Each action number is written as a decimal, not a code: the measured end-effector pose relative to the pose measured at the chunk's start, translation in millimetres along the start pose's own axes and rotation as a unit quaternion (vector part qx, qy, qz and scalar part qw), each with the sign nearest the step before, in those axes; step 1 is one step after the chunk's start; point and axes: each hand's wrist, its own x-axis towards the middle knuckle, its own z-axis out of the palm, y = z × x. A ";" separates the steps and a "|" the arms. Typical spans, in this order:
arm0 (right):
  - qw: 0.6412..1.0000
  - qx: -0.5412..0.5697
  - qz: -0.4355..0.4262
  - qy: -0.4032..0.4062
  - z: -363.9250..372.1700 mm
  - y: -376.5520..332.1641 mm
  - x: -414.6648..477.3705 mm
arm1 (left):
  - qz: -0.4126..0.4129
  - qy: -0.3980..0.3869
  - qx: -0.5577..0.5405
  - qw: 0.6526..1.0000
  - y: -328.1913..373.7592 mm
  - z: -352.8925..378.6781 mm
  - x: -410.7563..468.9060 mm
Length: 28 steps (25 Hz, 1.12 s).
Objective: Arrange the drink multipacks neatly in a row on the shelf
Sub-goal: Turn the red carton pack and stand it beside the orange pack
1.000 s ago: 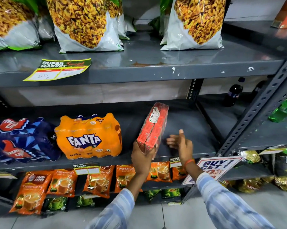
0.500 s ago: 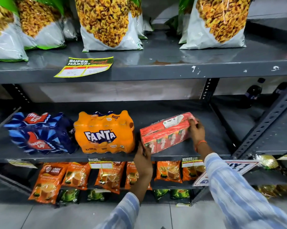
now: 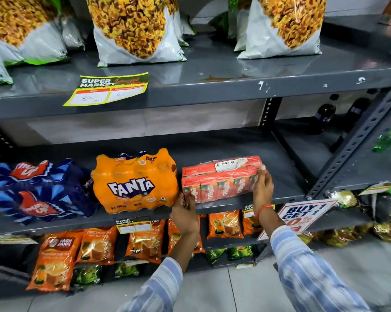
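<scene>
Now your left hand [image 3: 185,213] and right hand [image 3: 262,189] form a grip clamped on the ends of the red juice multipack [image 3: 221,179], which sits on the shelf [image 3: 286,194]. Just left of your grip stands the Fanta multipack [image 3: 135,181], the blue Thums Up multipack [image 3: 37,191] beyond it.
</scene>
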 end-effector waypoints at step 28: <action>1.000 -0.005 0.027 0.002 -60.7 -20.4 16.4 | 0.063 -0.098 0.056 0.992 10.5 23.7 -24.0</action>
